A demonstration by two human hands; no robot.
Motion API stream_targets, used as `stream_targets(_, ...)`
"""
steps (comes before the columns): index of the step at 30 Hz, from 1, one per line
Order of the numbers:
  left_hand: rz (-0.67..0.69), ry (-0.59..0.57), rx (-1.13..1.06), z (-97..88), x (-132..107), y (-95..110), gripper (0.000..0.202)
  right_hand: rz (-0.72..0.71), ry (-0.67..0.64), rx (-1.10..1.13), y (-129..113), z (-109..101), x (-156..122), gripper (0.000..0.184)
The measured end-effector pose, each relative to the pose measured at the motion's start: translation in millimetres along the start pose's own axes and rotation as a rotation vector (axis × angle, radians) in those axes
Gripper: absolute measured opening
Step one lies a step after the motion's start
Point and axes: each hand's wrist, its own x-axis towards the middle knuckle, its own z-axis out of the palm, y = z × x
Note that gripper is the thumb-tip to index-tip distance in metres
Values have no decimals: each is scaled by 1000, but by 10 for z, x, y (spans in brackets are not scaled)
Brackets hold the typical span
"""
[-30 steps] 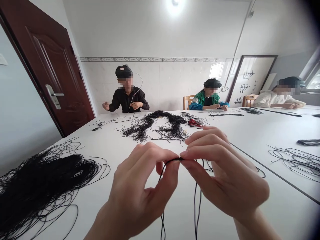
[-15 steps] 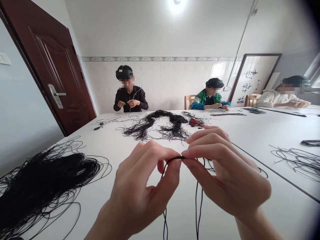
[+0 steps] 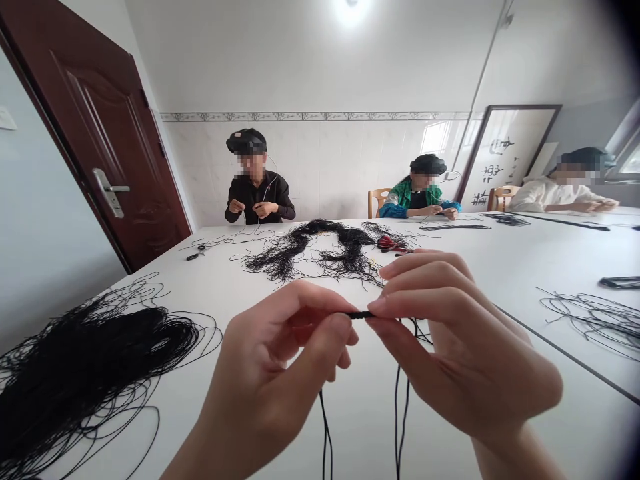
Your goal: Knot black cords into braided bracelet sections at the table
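Observation:
My left hand (image 3: 275,373) and my right hand (image 3: 460,347) meet in front of me above the white table (image 3: 565,260). Between thumb and fingers, both pinch a short length of black cord (image 3: 360,315). Thin strands of black cord (image 3: 400,420) hang down below my right hand, and another strand (image 3: 325,427) hangs below my left. The cord's middle stays hidden inside my fingertips.
A large heap of black cord (image 3: 95,360) lies to my left, and a long tangled pile (image 3: 300,250) lies ahead. Beyond it are small black scissors (image 3: 196,253) and a red item (image 3: 390,243). Loose cords (image 3: 595,319) lie right. Several co-workers sit along the table.
My hands have drawn slightly apart and rolled, so the left fingers now cover the cord's loop. The cord now shows as a short straight piece between my fingertips.

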Motion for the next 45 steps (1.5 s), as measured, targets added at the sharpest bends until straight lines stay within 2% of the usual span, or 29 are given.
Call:
stream_targets(6, -80, -4, -143, 12, 3, -1, 24, -35, -7, -28, 12, -14, 3, 20)
stream_targets(14, -19, 60, 63, 18, 30, 13, 19, -41, -13, -5, 14, -12, 8, 20)
stream_targets(24, -18, 85, 91, -16, 45, 13, 17, -62, 0, -36, 25, -20, 15, 23)
stream_targets(27, -63, 96, 54, -11, 35, 22, 17, -68, 0, -52, 31, -16, 10, 20)
stream_targets(31, -145, 159, -23, 61, 9, 37, 19, -80, 19, -73, 35, -10, -2, 15)
stream_targets(34, -103, 217, -36, 122, -12, 31, 19, -76, 18, -88, 35, -9, -7, 13)
stream_targets(40, 5, 184, 0, 120, -17, 11, 22, -16, -34, -20, 20, -24, -15, 14)
stream_targets(43, -38, 129, 1, 100, -22, 19, 23, -27, -29, -6, 19, -32, -16, 13)
stream_targets(45, -61, 142, 2, 106, -29, 23, 22, -31, -25, -5, 20, -34, -14, 13)
